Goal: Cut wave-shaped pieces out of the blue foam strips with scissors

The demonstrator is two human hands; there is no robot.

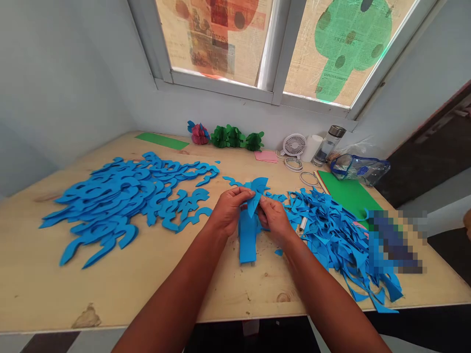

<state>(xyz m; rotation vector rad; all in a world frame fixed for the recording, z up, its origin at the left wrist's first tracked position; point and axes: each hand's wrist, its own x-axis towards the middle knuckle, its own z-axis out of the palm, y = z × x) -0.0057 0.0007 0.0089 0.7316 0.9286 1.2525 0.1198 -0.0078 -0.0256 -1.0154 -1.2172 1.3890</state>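
Both hands meet at the middle of the table around a small blue paper piece (259, 192) with a curved edge. My left hand (231, 208) pinches it from the left with thumb and fingers. From the right, my right hand (274, 215) is closed at its lower edge. Just below them a blue paper strip (248, 242) lies on the wood, its upper part partly hidden by the hands. Left of my hands spreads a big pile of wavy blue paper cutouts (121, 189). Beside my right forearm lies a heap of pointed blue paper scraps (327, 228).
Green paper sheets (349, 191) lie at the right. Along the back stand green paper ornaments (233, 137), a pink one (199, 134), a small white fan (294, 145) and a glass bottle (329, 144). Tape rolls (293, 163) and a clear pouch (360, 168) are nearby.
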